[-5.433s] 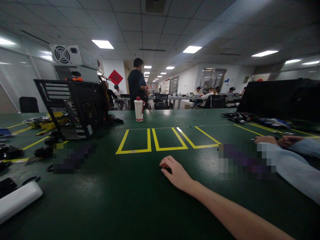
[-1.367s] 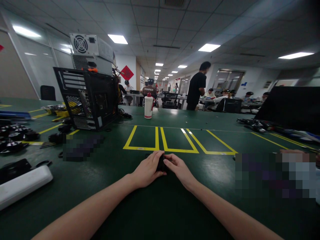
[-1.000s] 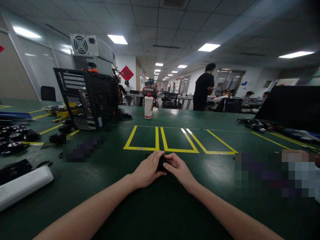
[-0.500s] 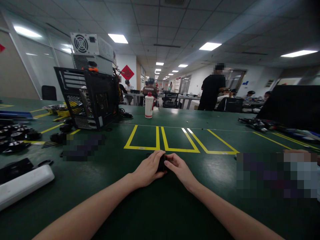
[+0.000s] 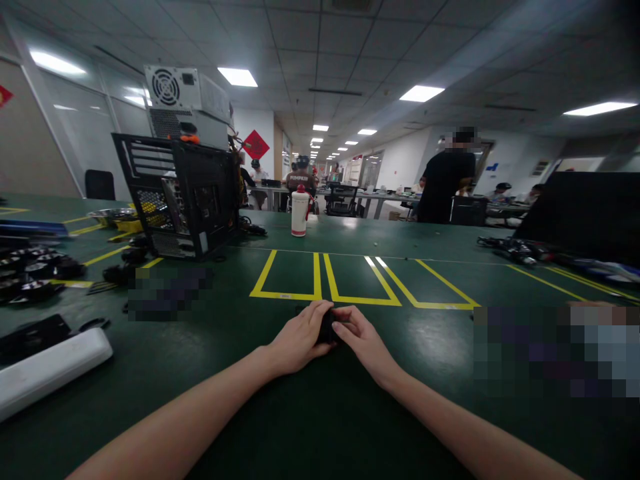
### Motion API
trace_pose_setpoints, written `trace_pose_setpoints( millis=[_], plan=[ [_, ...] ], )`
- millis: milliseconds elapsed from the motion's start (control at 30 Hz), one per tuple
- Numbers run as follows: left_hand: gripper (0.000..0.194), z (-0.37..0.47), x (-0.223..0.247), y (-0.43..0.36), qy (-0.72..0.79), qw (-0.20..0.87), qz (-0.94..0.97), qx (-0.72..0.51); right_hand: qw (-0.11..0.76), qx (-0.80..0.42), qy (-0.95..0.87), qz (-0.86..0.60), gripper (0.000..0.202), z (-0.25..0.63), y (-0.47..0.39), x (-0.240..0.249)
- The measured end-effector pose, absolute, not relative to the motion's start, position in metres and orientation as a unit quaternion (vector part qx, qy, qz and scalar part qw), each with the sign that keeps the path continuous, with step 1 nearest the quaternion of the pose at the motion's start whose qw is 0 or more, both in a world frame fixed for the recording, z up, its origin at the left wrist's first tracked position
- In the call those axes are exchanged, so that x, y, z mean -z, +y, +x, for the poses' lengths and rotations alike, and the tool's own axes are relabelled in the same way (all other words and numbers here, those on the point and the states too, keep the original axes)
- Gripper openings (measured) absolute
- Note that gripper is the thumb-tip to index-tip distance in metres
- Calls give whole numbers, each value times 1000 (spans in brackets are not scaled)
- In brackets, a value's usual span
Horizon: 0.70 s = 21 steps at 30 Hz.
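A small black object (image 5: 327, 327) is held low over the green table, just in front of the yellow tape frames; the fingers cover most of it, so its kind cannot be made out. My left hand (image 5: 300, 337) wraps round it from the left, fingers over the top and thumb underneath. From the right, the bent thumb and fingers of my right hand (image 5: 361, 337) close on its side.
Ahead are yellow tape outlines (image 5: 360, 300) and a white bottle with a red lid (image 5: 299, 213). To the left stand a black computer case (image 5: 185, 200) with power supplies (image 5: 187, 90) on top, and a white bar (image 5: 55, 377). Black cables (image 5: 515, 248) lie to the right.
Both hands keep nearly the same grip on the black object. In the background, a standing person in black has shifted to the right. The view has moved very slightly.
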<state>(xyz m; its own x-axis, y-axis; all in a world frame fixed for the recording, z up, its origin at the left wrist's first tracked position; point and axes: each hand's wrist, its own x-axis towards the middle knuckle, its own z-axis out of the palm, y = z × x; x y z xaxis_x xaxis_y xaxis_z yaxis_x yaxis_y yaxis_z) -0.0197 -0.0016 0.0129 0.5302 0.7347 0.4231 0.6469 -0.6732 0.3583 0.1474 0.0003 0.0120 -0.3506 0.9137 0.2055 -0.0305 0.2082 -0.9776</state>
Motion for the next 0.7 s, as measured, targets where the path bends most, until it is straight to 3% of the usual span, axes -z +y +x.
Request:
trace_pose_setpoints(
  millis=[333, 500, 700],
  plan=[
    [66, -20, -14, -2, 403, 80, 872, -268, 440, -523, -658, -316, 23, 149, -2, -10],
    [63, -19, -15, -4, 405, 83, 869, -270, 452, -517, -647, -332, 12, 149, -2, -12],
    [62, -19, -16, -4, 405, 84, 870, -268, 434, -536, -628, -360, 23, 150, 0, -13]
  ],
)
